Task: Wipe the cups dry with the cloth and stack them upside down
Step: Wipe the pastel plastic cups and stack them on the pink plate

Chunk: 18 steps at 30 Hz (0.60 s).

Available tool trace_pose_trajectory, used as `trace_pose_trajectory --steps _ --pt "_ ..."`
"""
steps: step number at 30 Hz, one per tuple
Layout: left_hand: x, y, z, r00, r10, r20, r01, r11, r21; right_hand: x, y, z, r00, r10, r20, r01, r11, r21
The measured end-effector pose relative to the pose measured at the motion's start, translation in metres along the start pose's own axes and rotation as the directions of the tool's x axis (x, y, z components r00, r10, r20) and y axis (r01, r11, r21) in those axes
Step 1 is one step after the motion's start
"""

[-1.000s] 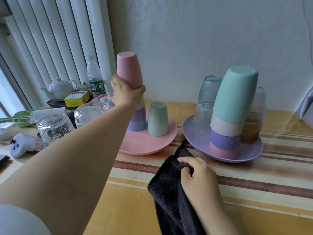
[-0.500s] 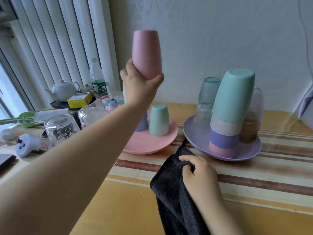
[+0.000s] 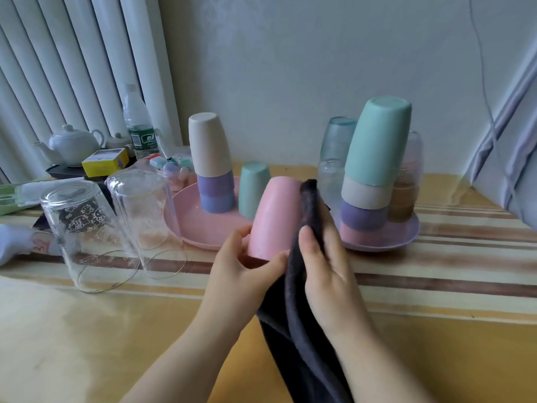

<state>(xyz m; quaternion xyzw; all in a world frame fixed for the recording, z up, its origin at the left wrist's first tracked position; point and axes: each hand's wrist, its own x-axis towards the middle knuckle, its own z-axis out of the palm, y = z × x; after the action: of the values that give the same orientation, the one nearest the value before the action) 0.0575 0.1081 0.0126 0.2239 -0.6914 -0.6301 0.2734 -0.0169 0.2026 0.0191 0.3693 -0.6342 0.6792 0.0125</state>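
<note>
My left hand (image 3: 244,263) grips the rim end of a pink cup (image 3: 276,213), held bottom-up in front of me. My right hand (image 3: 322,257) presses a dark cloth (image 3: 299,338) against the cup's right side; the cloth hangs down between my arms. On the pink plate (image 3: 189,225) stands an upside-down stack of a cream, a purple and a blue cup (image 3: 210,161), with a single green cup (image 3: 252,187) beside it. The purple plate (image 3: 406,234) carries a leaning upside-down stack topped by a green cup (image 3: 377,141).
Two clear glasses (image 3: 87,228) stand upside down on the striped tablecloth at the left. Tinted glasses (image 3: 337,141) sit behind the right stack. A white teapot (image 3: 72,144), water bottle (image 3: 138,123), yellow box (image 3: 104,161) and small items crowd the back left.
My left hand lifted the pink cup off the left stack and brought it down to the front. My right hand raised the cloth against the cup.
</note>
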Motion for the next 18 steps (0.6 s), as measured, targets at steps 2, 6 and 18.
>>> trace_pose_trajectory --steps 2,6,18 --pt "-0.003 -0.001 -0.001 0.996 0.043 0.084 -0.045 0.999 0.017 -0.005 0.004 0.009 0.995 -0.072 0.072 0.084 0.981 -0.173" --pt "-0.006 0.000 -0.004 0.967 0.099 0.234 -0.092 0.995 -0.041 -0.001 0.004 0.007 0.997 -0.051 -0.061 0.036 0.973 -0.227" --pt "0.005 -0.006 -0.014 0.948 0.037 0.315 0.094 0.916 -0.390 -0.001 -0.005 -0.005 0.959 0.283 0.027 -0.284 0.948 0.143"
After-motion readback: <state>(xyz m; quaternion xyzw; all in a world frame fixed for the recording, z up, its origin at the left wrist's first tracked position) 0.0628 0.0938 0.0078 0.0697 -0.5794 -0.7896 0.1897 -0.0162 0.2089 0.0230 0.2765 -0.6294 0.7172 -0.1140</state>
